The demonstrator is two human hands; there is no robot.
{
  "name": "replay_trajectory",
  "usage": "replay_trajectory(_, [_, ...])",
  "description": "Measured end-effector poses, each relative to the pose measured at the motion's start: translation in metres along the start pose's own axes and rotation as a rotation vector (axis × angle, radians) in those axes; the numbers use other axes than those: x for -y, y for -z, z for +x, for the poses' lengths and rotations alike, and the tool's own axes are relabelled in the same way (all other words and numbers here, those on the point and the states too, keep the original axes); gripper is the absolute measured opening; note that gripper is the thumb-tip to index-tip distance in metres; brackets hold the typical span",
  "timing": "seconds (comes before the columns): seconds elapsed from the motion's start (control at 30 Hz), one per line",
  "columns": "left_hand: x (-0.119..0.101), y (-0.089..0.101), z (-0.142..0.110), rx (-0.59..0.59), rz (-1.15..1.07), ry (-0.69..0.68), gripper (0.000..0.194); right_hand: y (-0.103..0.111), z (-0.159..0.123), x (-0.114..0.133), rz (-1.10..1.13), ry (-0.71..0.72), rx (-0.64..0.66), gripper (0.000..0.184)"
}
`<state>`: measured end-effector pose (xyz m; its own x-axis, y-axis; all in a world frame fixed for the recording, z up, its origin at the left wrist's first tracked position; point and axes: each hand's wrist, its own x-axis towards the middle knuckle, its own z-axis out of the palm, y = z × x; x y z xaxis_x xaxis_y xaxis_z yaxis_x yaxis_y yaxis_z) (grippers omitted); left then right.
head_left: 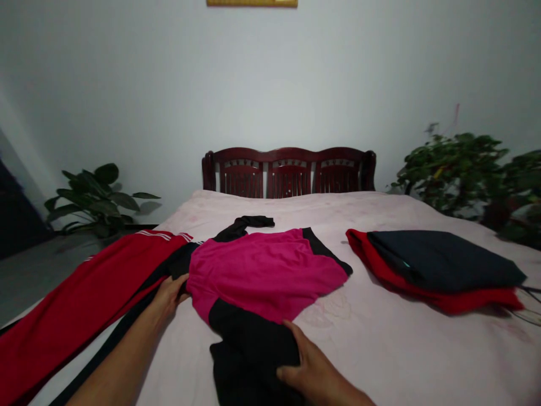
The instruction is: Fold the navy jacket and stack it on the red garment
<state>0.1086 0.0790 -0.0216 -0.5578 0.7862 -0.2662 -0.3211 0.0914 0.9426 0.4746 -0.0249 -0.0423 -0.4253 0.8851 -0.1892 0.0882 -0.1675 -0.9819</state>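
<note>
Magenta-and-black garment (262, 276) lies rumpled and spread on the pink-sheeted bed (393, 349), its black lower part (249, 361) nearest the person. The right hand (310, 361) rests open on that black part, with its fingers spread. The left hand (167, 296) sits at the garment's left edge, against the fabric; whether it grips, I cannot tell. Just left of the garment, a red garment with white stripes (84, 287) stretches toward the bed's edge. Well right of it lies a folded red-and-black bundle (439, 270). Beyond the garment stands a dark wooden headboard (289, 172), between a broad-leaved plant (99, 200) and a bushier plant (456, 175).
</note>
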Motion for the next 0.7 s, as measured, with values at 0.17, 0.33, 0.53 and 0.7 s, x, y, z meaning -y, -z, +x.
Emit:
replay_trajectory(0.17, [-0.008,0.013,0.000,-0.016,0.004,-0.064,0.032,0.033,0.012,0.058,-0.123,0.016,0.153,0.042])
replay_trajectory(0.33, [-0.001,0.032,-0.010,-0.034,0.019,-0.027,0.021,0.103,0.035,0.112,-0.655,0.191,-0.237,0.036])
replay_trajectory(0.53, [0.012,0.038,-0.014,-0.072,-0.030,0.026,0.016,0.155,0.059,0.076,-1.343,0.309,-0.576,0.052])
replay_trajectory(0.7, [0.012,0.038,-0.010,-0.114,-0.018,0.004,0.019,0.180,0.062,0.025,-1.268,0.132,-0.437,0.096])
